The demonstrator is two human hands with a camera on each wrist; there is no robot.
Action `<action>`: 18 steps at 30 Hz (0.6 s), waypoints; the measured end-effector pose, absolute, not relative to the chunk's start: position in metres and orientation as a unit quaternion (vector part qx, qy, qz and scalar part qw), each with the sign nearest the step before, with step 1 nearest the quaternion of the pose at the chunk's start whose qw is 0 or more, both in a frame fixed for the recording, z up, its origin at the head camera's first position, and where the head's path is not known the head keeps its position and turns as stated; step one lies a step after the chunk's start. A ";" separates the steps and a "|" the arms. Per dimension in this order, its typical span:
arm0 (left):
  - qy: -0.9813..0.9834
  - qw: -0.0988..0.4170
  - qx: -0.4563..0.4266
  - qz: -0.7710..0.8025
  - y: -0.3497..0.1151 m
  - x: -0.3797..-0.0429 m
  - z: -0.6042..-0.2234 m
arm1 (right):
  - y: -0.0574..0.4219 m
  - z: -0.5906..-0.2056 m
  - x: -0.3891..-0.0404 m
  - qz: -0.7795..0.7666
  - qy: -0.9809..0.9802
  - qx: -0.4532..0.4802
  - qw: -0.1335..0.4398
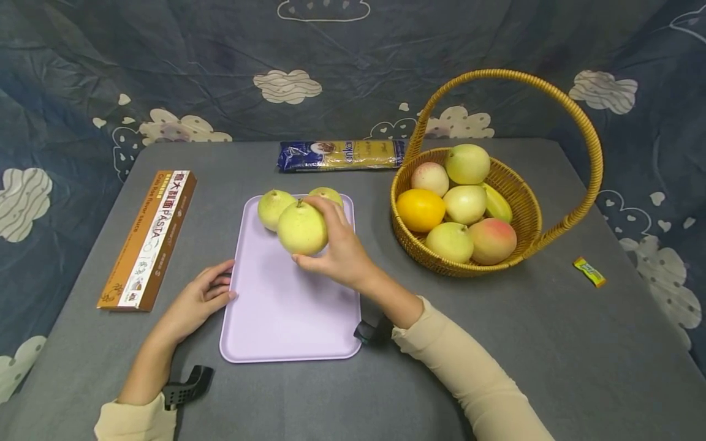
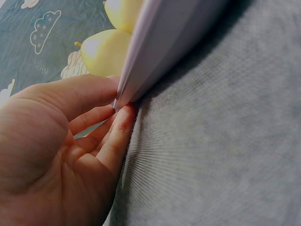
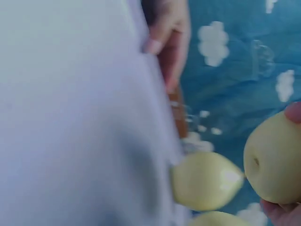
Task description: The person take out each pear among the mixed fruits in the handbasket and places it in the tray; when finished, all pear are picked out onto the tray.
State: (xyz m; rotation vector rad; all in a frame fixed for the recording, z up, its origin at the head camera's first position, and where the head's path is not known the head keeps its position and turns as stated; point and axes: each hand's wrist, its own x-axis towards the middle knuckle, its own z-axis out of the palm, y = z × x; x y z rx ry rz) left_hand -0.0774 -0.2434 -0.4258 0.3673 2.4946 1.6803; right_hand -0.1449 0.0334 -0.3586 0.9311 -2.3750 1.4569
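Note:
My right hand (image 1: pixel 347 252) grips a round yellow-green pear (image 1: pixel 301 229) with its stem upward, over the far half of the lilac tray (image 1: pixel 289 318). Two similar pears lie at the tray's far end, one at the left (image 1: pixel 273 209) and one at the right (image 1: pixel 325 195), partly hidden by my fingers. In the right wrist view the held pear (image 3: pixel 275 160) shows its base dimple, with fingertips at its edges. At the tray's left side, my left hand (image 1: pixel 195 301) pinches the rim. In the left wrist view, its thumb and fingertips meet at the tray edge (image 2: pixel 136 70).
A wicker basket (image 1: pixel 529 211) of mixed fruit with a tall handle stands right of the tray. Behind lies a blue-and-yellow pasta packet (image 1: pixel 347 155). On the left is a brown pasta box (image 1: pixel 148 239); at far right, a small yellow-green wrapped packet (image 1: pixel 589 272).

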 end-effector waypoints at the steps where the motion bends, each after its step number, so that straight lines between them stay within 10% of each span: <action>1: 0.822 0.057 0.120 0.553 -0.243 -0.077 -0.426 | 0.028 -0.365 -0.146 0.492 -0.808 0.314 0.083; 18: 0.815 0.052 0.126 0.563 -0.243 -0.077 -0.427 | 0.006 -0.405 -0.160 0.463 -0.811 0.347 -0.085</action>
